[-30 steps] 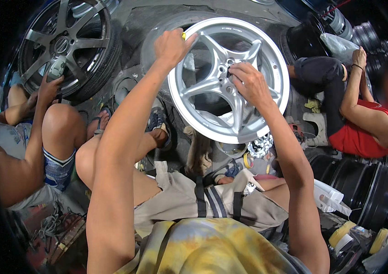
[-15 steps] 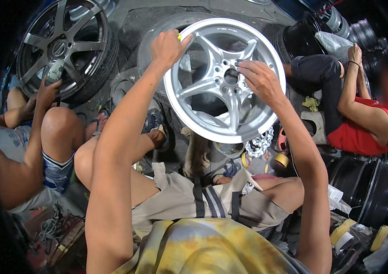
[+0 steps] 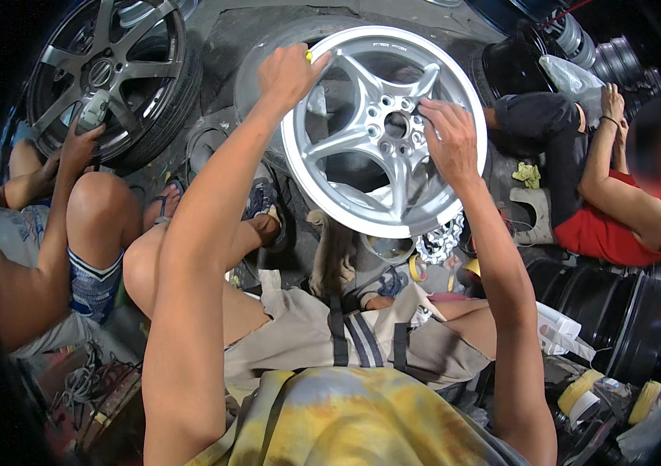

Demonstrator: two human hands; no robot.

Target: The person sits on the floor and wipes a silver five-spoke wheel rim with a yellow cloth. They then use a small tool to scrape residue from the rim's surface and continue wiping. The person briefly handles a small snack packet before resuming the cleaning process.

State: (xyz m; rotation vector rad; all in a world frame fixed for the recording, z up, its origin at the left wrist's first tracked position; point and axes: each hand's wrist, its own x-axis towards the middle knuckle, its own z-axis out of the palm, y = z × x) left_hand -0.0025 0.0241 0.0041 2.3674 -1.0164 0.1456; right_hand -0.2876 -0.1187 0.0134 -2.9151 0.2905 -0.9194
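Note:
A silver multi-spoke wheel rim (image 3: 343,144) is tilted up in front of me, over a tire (image 3: 256,85). My left hand (image 3: 287,76) is closed on its upper left edge, thumb toward the face. A bit of yellow shows by the left fingers; what it is I cannot tell. On the spoke just right of the hub, my right hand (image 3: 452,140) presses with fingertips together and bent. Anything small under those fingertips is hidden.
At the left, a person holds a tool (image 3: 94,110) against a dark wheel (image 3: 140,70). Another person in a red top (image 3: 633,221) sits at the right. Black rims (image 3: 618,311), tape rolls (image 3: 579,392), a silver toothed part (image 3: 441,241) and a crumpled yellow cloth (image 3: 527,175) lie around.
My right hand has shifted slightly right and up, from the bolt holes above the hub to the spoke beside it. The rim has risen slightly; my left hand keeps its hold.

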